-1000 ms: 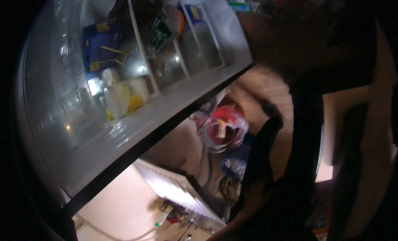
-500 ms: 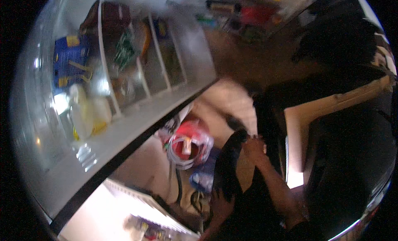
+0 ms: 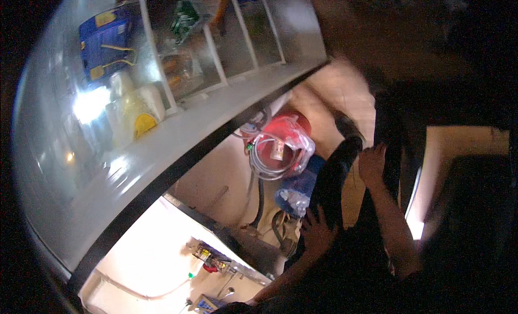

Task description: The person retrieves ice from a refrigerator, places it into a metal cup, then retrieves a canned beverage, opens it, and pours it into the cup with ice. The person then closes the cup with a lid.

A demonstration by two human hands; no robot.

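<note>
Over long, dark-clothed legs (image 3: 332, 176), the left hand (image 3: 319, 231) splays wide; the right hand (image 3: 372, 164) curls, grip too dim to tell.

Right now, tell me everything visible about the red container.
The red container looks round and plastic-like, its opening facing the camera. Crinkled clear wrap lies over its right side, and pale loops like coiled tubing ring the opening. A pale item shows within the loops. It sits beside a blue bundle; whether they touch is unclear. Neither the left hand nor right hand touches it.
</note>
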